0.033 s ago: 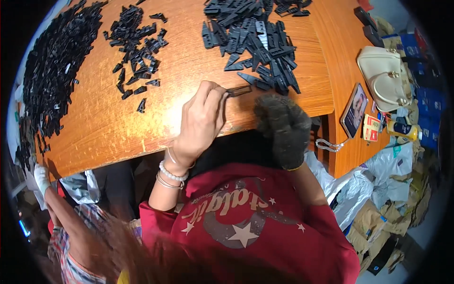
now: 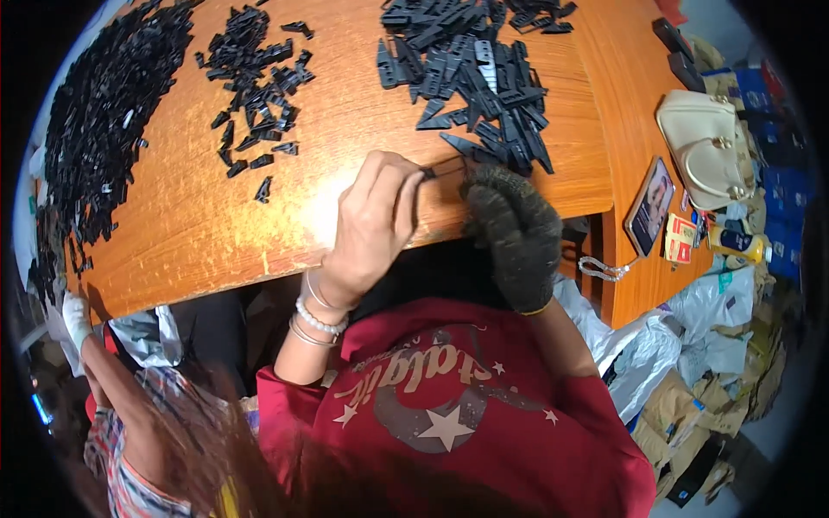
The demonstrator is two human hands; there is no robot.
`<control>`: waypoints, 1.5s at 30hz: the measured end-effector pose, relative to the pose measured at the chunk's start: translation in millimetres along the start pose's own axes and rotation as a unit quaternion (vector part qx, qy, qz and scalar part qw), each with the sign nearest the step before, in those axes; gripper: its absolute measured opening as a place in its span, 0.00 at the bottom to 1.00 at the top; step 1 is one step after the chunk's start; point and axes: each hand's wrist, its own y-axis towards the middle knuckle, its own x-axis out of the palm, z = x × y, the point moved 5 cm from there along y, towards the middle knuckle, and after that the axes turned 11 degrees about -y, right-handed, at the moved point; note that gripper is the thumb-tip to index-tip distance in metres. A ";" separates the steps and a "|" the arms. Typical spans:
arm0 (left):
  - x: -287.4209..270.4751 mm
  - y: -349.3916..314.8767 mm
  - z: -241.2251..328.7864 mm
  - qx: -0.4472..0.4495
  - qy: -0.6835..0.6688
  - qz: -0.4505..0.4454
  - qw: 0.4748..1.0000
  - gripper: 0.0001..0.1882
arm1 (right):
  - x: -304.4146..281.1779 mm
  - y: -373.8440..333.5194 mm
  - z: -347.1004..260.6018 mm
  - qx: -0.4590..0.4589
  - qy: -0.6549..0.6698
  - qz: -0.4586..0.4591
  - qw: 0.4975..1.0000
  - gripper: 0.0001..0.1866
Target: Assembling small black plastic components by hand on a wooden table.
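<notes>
My bare left hand (image 2: 373,216), with bracelets at the wrist, is by the table's front edge. Its thumb and fingers pinch one end of a thin, open-framed black plastic piece (image 2: 446,167). My right hand (image 2: 515,235) wears a dark knit glove, and its bent fingers close on the piece's other end; the exact grip is hidden. Just beyond lies a pile of long, wedge-shaped black plastic parts (image 2: 466,82). Farther left, smaller black clips (image 2: 259,86) lie scattered, with one loose clip (image 2: 263,189) nearer the edge.
A large heap of small black parts (image 2: 99,121) covers the wooden table's (image 2: 207,250) left end. There, another person's white-covered hand (image 2: 76,315) reaches in. To the right are a phone (image 2: 649,207), a cream handbag (image 2: 704,147), a yellow bottle (image 2: 741,244) and plastic bags (image 2: 652,354).
My gloved right hand has moved slightly up and left to the free end of the black piece. My left hand keeps its pinch. The whole view has shifted a little.
</notes>
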 end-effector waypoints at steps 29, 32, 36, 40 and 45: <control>-27.8 -7.1 -24.3 -0.045 0.098 -0.083 0.991 0.05 | 24.1 49.3 -46.8 -0.299 -0.530 -0.164 0.776 0.13; -28.2 -5.3 -24.6 -0.035 0.099 -0.094 0.990 0.05 | 31.2 54.9 -49.3 -0.361 -0.558 -0.158 0.730 0.13; -28.6 -4.9 -24.8 -0.033 0.097 -0.094 0.990 0.06 | 37.5 63.1 -54.6 -0.356 -0.609 -0.181 0.685 0.10; -26.7 -5.4 -28.2 -0.042 0.089 -0.091 0.991 0.06 | 45.5 68.9 -67.4 -0.406 -0.601 -0.191 0.662 0.08; -29.4 -4.5 -25.8 -0.035 0.075 -0.102 0.991 0.09 | 57.3 67.9 -87.6 -0.504 -0.588 -0.216 0.595 0.06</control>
